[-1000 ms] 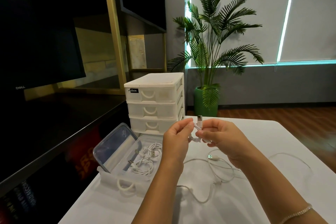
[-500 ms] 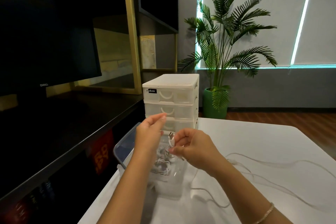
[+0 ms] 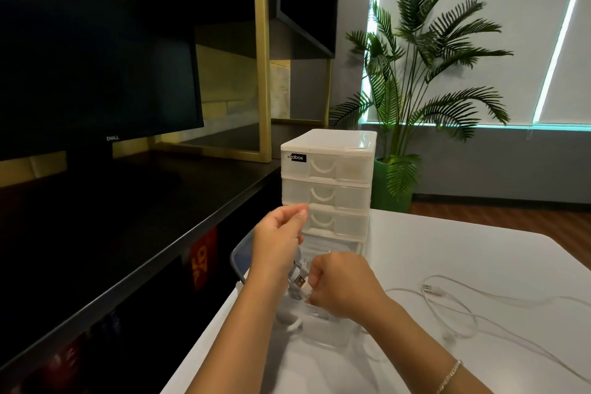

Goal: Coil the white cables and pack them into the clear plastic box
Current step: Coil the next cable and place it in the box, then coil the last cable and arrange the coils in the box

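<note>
My right hand (image 3: 343, 288) grips a coiled white cable, whose USB plug (image 3: 300, 281) sticks out to the left of my fingers, low over the open clear plastic box (image 3: 323, 334). The box stands on the white table (image 3: 454, 249) in front of the drawer unit, and my hands hide most of its inside. My left hand (image 3: 281, 233) hovers above and left of the plug, fingers loosely together, with nothing visible in it. The box's lid (image 3: 239, 257) leans open at the left. More loose white cable (image 3: 463, 320) with a USB plug (image 3: 431, 289) lies on the table to the right.
A white three-drawer unit (image 3: 329, 182) stands right behind the box. A black counter (image 3: 144, 217) with a dark monitor (image 3: 96, 73) runs along the left. A potted palm (image 3: 415, 89) stands on the floor behind the table.
My right hand has carried the coiled cable left and down over the box. My left hand has let go of it and risen. The camera has turned left.
</note>
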Demonstrator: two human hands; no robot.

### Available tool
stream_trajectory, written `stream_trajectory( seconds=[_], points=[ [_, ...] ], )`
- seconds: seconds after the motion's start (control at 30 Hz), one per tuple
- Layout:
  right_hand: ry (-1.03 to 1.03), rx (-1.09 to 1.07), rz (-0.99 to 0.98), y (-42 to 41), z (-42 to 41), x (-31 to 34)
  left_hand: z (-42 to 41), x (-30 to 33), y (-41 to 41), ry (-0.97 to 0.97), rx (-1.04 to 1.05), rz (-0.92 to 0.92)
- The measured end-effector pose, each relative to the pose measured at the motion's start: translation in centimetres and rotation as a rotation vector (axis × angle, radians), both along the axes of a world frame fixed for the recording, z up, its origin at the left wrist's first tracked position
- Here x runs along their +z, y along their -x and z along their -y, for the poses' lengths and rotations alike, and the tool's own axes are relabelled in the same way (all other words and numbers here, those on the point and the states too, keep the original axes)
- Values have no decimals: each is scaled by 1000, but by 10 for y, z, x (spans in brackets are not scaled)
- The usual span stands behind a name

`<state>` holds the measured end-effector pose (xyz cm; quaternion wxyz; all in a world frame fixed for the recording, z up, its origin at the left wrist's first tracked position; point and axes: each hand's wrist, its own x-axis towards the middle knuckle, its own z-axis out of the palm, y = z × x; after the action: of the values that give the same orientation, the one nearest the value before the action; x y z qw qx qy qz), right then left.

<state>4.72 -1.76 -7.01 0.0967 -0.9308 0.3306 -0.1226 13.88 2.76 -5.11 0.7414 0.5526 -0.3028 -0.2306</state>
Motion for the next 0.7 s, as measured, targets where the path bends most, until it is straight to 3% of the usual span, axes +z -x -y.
stream_trajectory(
  seconds=[0.13, 0.43, 0.7],
  points=[
    [-13, 38, -52, 2, 3, 4, 4, -3, 3, -13, -4, -6],
    [-154, -127, 272, 55, 26, 29, 16, 3, 31, -21, -79, -1],
    [-222, -272, 329, 118, 50, 25, 37, 1, 86, -78, -162, 70]
  ],
)
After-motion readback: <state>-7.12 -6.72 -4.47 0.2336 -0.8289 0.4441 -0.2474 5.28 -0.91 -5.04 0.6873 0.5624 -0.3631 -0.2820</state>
